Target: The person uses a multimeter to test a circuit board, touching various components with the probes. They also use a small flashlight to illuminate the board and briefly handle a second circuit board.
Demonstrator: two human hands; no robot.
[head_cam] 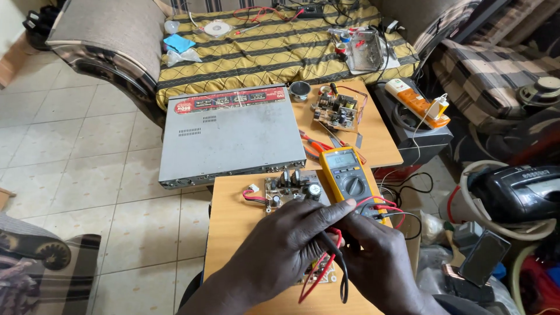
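Two hands work low over the wooden counter (233,227). Our left hand (286,245) is curled, its grip closed on the red and black test leads (326,265), forefinger stretched toward the yellow multimeter (349,174). Our right hand (379,256) lies just beside it, fingers bent over the same leads; how tightly it grips we cannot tell. Under both hands sits a circuit board, mostly hidden. A second circuit board (289,189) with dark capacitors lies just beyond the knuckles, touching the meter's left edge. The meter lies face up, tilted, spanning the gap to the farther counter. A grey amplifier case (230,134) rests beyond, left of the meter. Red-handled pliers (315,146) and a third board (337,111) lie on the farther counter; an orange power strip (417,102) sits to the right.
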